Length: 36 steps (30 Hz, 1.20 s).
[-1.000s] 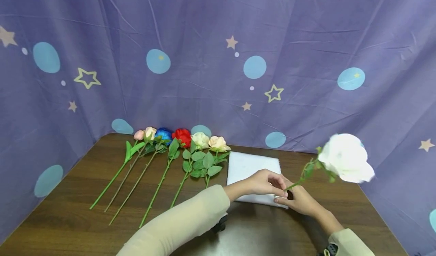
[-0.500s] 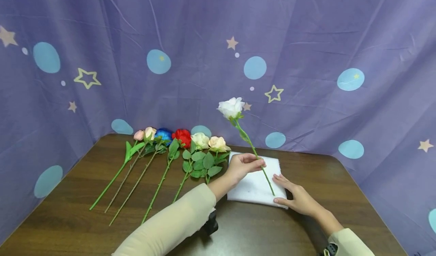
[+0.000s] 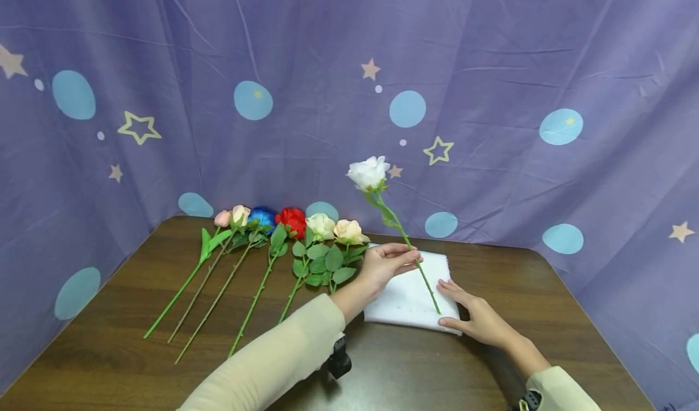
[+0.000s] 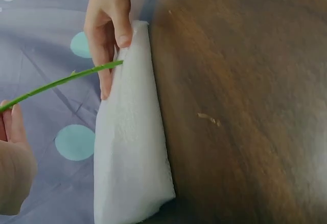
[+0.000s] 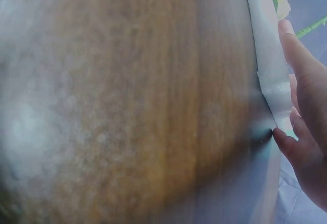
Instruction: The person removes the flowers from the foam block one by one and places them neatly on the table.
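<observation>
A white artificial rose [image 3: 369, 173] leans to the left above a white foam pad [image 3: 398, 305]. My left hand [image 3: 378, 271] pinches its green stem partway up, between thumb and fingers. In the left wrist view the stem [image 4: 61, 83] meets the pad's surface near one end; whether its tip is sunk in cannot be told. At the pad's right edge rests my right hand [image 3: 483, 321], fingers spread on top and thumb at the near side. The right wrist view has the right hand [image 5: 306, 106] against the pad's edge.
On the wooden table [image 3: 218, 374], left of the pad, several artificial flowers lie in a row. A red rose [image 3: 292, 221], a blue rose [image 3: 263, 218] and a peach rose [image 3: 351, 231] are among them. Behind hangs a purple curtain [image 3: 327, 47].
The white rose has swung from the right, where both hands were together at its stem, to a steeper stance leaning left. My left hand has moved up and left; the right hand spread on the pad.
</observation>
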{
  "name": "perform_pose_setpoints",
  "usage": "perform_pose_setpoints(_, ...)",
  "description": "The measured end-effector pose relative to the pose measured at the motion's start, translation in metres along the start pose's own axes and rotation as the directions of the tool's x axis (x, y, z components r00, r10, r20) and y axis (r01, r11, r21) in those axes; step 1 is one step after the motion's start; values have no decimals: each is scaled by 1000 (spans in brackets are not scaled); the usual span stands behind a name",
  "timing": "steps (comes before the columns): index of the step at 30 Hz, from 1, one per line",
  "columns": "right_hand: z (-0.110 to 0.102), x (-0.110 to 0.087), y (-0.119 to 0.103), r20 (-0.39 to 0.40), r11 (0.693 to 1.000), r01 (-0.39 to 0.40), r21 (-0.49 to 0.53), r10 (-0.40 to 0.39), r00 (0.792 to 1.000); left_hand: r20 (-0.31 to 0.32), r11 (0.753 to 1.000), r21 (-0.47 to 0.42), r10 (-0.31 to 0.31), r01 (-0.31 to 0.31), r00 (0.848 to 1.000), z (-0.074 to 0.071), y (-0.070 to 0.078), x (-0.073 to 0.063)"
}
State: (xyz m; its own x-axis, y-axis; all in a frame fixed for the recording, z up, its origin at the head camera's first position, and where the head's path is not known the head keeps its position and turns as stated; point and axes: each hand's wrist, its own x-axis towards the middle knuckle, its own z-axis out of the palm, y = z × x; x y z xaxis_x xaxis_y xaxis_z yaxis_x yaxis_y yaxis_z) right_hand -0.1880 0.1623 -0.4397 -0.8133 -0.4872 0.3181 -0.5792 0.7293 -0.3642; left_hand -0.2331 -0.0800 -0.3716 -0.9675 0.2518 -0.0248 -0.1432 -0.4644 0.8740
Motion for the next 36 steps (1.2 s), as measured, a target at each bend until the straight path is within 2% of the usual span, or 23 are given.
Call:
perform_pose_setpoints(4, 0, -1, 1, -6, 1000, 5, 4, -5, 1000, 15, 999, -44, -28, 29, 999, 5, -2, 0)
perform_pose_setpoints(9, 1, -2, 1, -8, 1000, 1, 7, -1, 1000, -2, 997, -62, -45, 45, 999, 11, -9, 2)
perform_pose_setpoints(17, 1, -1, 1, -9, 1000, -1, 9, 1, 1000, -6, 996, -8, -83, 83, 996, 15, -22, -3)
perform_pose_setpoints(22, 1, 0, 1, -11, 1000, -1, 6, 1, 1000, 0, 998, -7, -59, 59, 998, 14, -26, -4)
perform_pose_setpoints(29, 1, 0, 0, -13, 1000, 0, 12, 0, 1000, 69, 997, 63, -44, 39, 997, 13, -22, -6)
perform_pose_setpoints(31, 0, 0, 0, -7, 1000, -13, 14, 13, 1000, 83, 999, 36, -36, 33, 996, 14, -18, -7)
perform_pose_setpoints(36, -1, 1, -2, 23, 998, -54, -14, 54, 998, 91, 994, -106, 3, 7, 996, 15, 0, -6)
